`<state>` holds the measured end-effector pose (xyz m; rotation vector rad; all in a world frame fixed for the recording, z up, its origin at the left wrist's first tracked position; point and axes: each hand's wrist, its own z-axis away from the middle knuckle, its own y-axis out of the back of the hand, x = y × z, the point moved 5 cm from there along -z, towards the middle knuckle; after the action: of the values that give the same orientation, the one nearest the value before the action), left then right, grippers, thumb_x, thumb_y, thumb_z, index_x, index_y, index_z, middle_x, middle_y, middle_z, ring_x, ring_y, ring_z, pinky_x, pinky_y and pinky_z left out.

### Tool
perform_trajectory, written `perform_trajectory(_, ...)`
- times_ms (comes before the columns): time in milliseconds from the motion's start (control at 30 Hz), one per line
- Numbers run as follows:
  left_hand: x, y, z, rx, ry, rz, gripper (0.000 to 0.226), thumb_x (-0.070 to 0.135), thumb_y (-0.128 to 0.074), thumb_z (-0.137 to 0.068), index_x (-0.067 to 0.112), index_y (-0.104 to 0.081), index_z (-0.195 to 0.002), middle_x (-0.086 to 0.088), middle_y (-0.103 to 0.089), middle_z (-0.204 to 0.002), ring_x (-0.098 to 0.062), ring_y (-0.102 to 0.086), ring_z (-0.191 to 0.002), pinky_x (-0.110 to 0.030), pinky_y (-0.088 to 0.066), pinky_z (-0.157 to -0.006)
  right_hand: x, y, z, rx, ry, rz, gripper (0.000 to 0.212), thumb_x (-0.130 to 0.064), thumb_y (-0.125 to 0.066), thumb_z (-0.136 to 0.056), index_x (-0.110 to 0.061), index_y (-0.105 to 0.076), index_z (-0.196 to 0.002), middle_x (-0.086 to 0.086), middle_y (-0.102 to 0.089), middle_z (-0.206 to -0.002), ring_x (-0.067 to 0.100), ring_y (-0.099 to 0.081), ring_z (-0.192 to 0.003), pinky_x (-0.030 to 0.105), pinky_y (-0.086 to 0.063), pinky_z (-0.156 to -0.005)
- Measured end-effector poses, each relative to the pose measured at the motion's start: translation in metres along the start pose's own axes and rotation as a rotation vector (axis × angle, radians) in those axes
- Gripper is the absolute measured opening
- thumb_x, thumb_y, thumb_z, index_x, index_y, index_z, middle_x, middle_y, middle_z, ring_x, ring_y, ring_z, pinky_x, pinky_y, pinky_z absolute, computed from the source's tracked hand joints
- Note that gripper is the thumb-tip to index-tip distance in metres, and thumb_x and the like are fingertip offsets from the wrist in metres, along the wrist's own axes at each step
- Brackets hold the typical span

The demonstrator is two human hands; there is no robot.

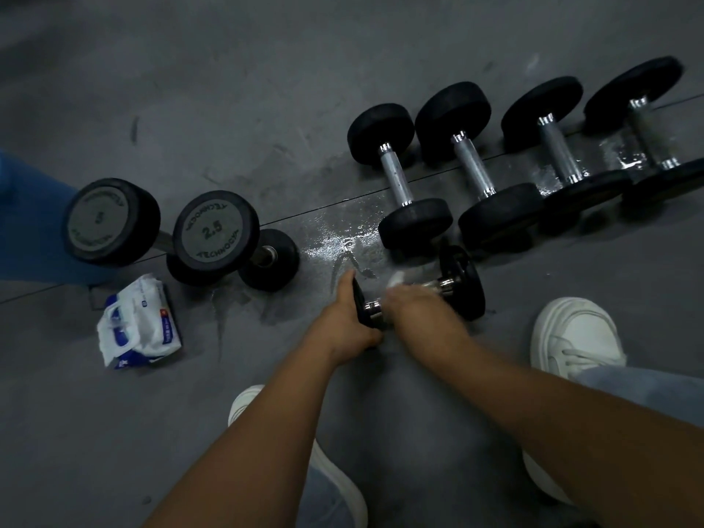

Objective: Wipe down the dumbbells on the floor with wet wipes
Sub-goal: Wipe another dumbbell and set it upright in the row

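Black and chrome on grey floor (190, 89)
My wipe (397, 279) is white, my dumbbell (461, 278) black with a chrome bar; the wipes pack (139, 322), lower left, white and blue.

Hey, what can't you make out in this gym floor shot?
Head view:
- Right hand: motion blur hides its grip on the wipe.
- Small dumbbell: left hand covers its near plate.
- Leftmost dumbbell: weight number too dim.
- Far-right dumbbell: cut by the edge.
- Wipes pack: print too small.

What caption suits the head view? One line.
Left hand grips a small dumbbell by one end while right hand presses a wet wipe to its handle.
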<state>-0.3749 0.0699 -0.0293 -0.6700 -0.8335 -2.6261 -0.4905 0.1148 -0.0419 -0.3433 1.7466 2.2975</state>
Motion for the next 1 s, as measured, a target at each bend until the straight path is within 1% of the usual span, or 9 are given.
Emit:
perform_trajectory(33,0.0,0.0,0.0,-0.004,-0.005,-0.002,0.116,0.01,-0.076,-0.073,0.034,0.002,-0.156,-0.002,-0.055,-0.115,-0.023,-0.061,-0.099,-0.029,-0.052,-0.084,-0.007,-0.004,0.004,0.003,0.084,-0.018,0.017,-0.019,-0.054,-0.085,-0.018,-0.065,-0.099,0.005,-0.065,-0.102,0.024,-0.061,-0.097,0.033,-0.042,-0.086)
perform_trajectory(167,-0.002,0.0,-0.003,0.005,0.006,0.001,0.116,0.01,-0.075,-0.072,0.035,0.0,-0.156,-0.004,-0.054,-0.116,-0.024,-0.061,-0.1,-0.029,-0.052,-0.083,0.02,-0.007,0.008,0.151,-0.166,-0.051,0.025,-0.018,-0.052,-0.082,-0.021,-0.064,-0.103,0.002,-0.066,-0.112,0.02,-0.06,-0.107,0.035,-0.038,-0.094)
perform_trajectory(267,-0.001,0.0,-0.004,-0.002,-0.001,0.007,0.116,0.011,-0.076,-0.073,0.034,0.001,-0.156,-0.003,-0.054,-0.114,-0.024,-0.061,-0.101,-0.029,-0.052,-0.084,-0.008,-0.021,0.014,0.114,0.106,0.046,0.028,-0.019,-0.06,-0.076,-0.018,-0.066,-0.104,0.004,-0.066,-0.113,0.02,-0.063,-0.103,0.035,-0.043,-0.093)
perform_trajectory(367,-0.003,0.0,-0.003,0.005,0.001,0.005,0.114,0.011,-0.076,-0.073,0.034,-0.001,-0.156,-0.003,-0.055,-0.115,-0.022,-0.06,-0.098,-0.026,-0.05,-0.082,0.02,-0.009,0.009,0.135,-0.05,0.033,0.037,-0.021,-0.063,-0.074,-0.019,-0.063,-0.111,0.002,-0.067,-0.111,0.019,-0.062,-0.106,0.04,-0.035,-0.099)
perform_trajectory(433,-0.004,0.002,-0.007,0.033,-0.009,-0.043,0.113,0.015,-0.077,-0.071,0.035,-0.003,-0.155,-0.007,-0.058,-0.122,-0.025,-0.061,-0.102,-0.03,-0.051,-0.087,0.029,-0.01,0.005,0.029,-0.097,0.106,0.042,-0.026,-0.057,-0.081,-0.02,-0.054,-0.122,0.003,-0.062,-0.12,0.023,-0.055,-0.115,0.043,-0.031,-0.103)
perform_trajectory(633,-0.009,0.006,-0.011,0.016,0.064,-0.028,0.103,0.048,-0.072,-0.06,0.034,-0.024,-0.15,-0.012,-0.056,-0.131,-0.031,-0.063,-0.104,-0.043,-0.057,-0.085,0.033,0.006,-0.017,-0.536,-0.02,-0.044,0.025,-0.026,-0.061,-0.085,-0.023,-0.057,-0.11,0.006,-0.062,-0.113,0.027,-0.059,-0.106,0.034,-0.046,-0.086)
perform_trajectory(700,-0.013,0.006,-0.01,0.023,0.075,-0.07,0.091,0.045,-0.069,-0.071,0.034,-0.026,-0.15,-0.012,-0.057,-0.131,-0.03,-0.062,-0.105,-0.039,-0.055,-0.088,0.035,0.005,-0.005,-0.63,-0.027,-0.057,0.025,-0.024,-0.064,-0.083,-0.022,-0.06,-0.107,0.005,-0.062,-0.108,0.027,-0.06,-0.102,0.035,-0.049,-0.083)
perform_trajectory(833,-0.006,-0.005,0.001,0.106,-0.075,-0.326,0.075,0.043,-0.056,-0.092,0.035,-0.014,-0.154,-0.015,-0.058,-0.134,-0.034,-0.058,-0.116,-0.035,-0.047,-0.093,0.032,0.004,0.003,-0.493,-0.115,-0.188,0.023,-0.044,-0.053,-0.089,-0.024,-0.059,-0.098,0.005,-0.064,-0.107,0.026,-0.06,-0.1,0.033,-0.047,-0.082)
perform_trajectory(1000,-0.014,-0.015,0.006,-0.028,-0.132,-0.309,0.124,0.031,-0.082,-0.065,0.033,0.004,-0.154,-0.009,-0.055,-0.13,-0.026,-0.059,-0.108,-0.032,-0.05,-0.09,0.015,-0.016,0.037,-0.048,-0.369,-0.035,0.03,-0.019,-0.042,-0.089,-0.022,-0.065,-0.109,0.002,-0.067,-0.111,0.024,-0.057,-0.111,0.037,-0.037,-0.099)
